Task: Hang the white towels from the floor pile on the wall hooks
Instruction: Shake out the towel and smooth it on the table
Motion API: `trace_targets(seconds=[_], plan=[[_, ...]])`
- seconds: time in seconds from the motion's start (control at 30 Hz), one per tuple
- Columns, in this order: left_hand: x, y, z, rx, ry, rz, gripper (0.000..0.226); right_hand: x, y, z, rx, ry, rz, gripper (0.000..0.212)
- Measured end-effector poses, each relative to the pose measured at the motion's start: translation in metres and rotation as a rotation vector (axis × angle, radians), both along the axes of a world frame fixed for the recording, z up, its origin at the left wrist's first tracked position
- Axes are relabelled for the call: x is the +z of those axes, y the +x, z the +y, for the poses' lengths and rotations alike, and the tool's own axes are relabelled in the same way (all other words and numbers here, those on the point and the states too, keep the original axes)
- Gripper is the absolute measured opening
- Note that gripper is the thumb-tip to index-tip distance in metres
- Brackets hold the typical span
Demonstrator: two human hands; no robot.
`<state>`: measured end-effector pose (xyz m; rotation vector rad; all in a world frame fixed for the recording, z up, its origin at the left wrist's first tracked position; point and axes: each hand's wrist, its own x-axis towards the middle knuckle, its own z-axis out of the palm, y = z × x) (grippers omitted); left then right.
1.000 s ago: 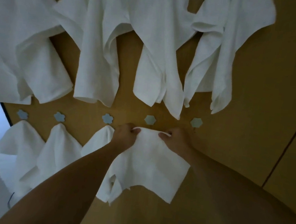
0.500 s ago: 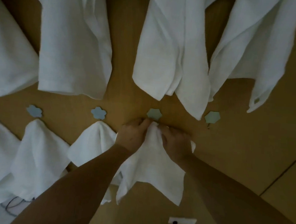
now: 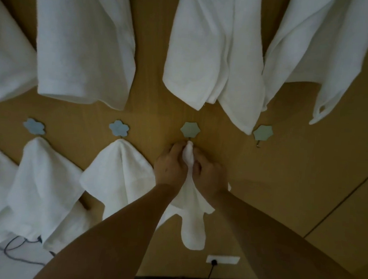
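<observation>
The backdrop was a tan wooden wall panel carrying two rows of hooks, the lower row marked by small flower-shaped backplates. An upper row of large white towels already hung down across the top of the view, and below them two smaller towels were draped from the lower hooks, one under a blue flower hook and one further left; a further white cloth showed at the far left edge. In the middle, a small white towel was bunched to a narrow peak just under the grey-green flower hook, its lower part dangling free between the forearms. The left hand and the right hand both pinched that gathered top, fingers curled tight round the cloth at the hook's metal prong; whether the loop or fold had actually caught on the prong could not be told. To the right, one more flower hook stood bare, its small prong visible. Judging by this, most of the job looked finished: the present towel was at the point of being hooked, and at least that last hook remained to be filled. The floor pile was out of view, so how many towels were left could not be told. A wall socket with a plugged cable sat below.
</observation>
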<state>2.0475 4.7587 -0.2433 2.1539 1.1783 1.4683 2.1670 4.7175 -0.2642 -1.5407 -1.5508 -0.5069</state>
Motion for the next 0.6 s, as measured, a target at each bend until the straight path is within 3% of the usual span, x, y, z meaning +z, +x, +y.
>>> trace_targets(seconds=[0.17,0.3,0.37,0.5,0.6], plan=[[0.008,-0.004,-0.004,-0.016,-0.064,0.007,0.053,0.007,-0.003,-0.001,0.06,-0.088,0.133,0.046],[0.014,-0.005,-0.012,0.098,0.004,0.13,0.058,0.018,-0.003,-0.006,-0.129,-0.173,0.001,0.047],[0.021,-0.004,-0.014,0.109,-0.069,0.213,0.053,0.03,-0.006,-0.007,-0.183,-0.345,-0.026,0.052],[0.034,-0.013,-0.016,-0.038,-0.232,0.294,0.042,0.059,-0.007,-0.015,0.078,-0.84,0.275,0.063],[0.039,-0.024,-0.033,-0.016,-0.248,0.399,0.05,0.067,-0.005,-0.037,0.158,-0.862,0.404,0.063]])
